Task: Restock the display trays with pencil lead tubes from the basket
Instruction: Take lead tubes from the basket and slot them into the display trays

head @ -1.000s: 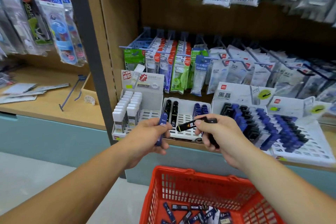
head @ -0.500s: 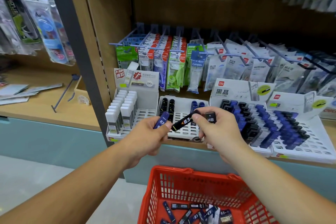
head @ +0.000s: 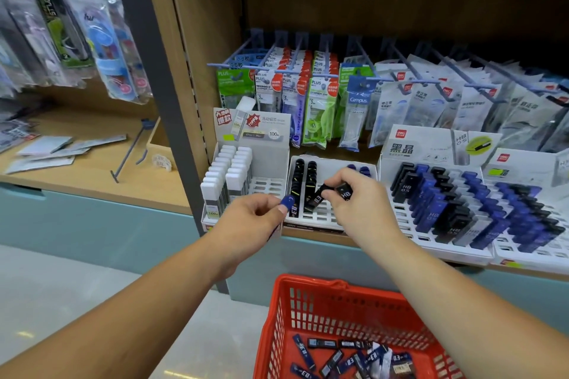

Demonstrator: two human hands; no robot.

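With a blue tube (head: 289, 203) pinched by the left hand (head: 252, 218) and two black tubes (head: 317, 195) gripped by the right hand (head: 357, 203) over the middle tray (head: 331, 164), at 12 o'clock from the basket (head: 308, 281), slotting is judged in hand; an upright, colour-matched insertion is next required.

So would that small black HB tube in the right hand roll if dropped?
Probably not: the small black plastic HB tube looks flat-sided. It is likely light, since the right hand holds it alongside a second black tube.

Bare forearms; left hand (head: 252, 220) and right hand (head: 361, 204) bare; left thumbnail short.
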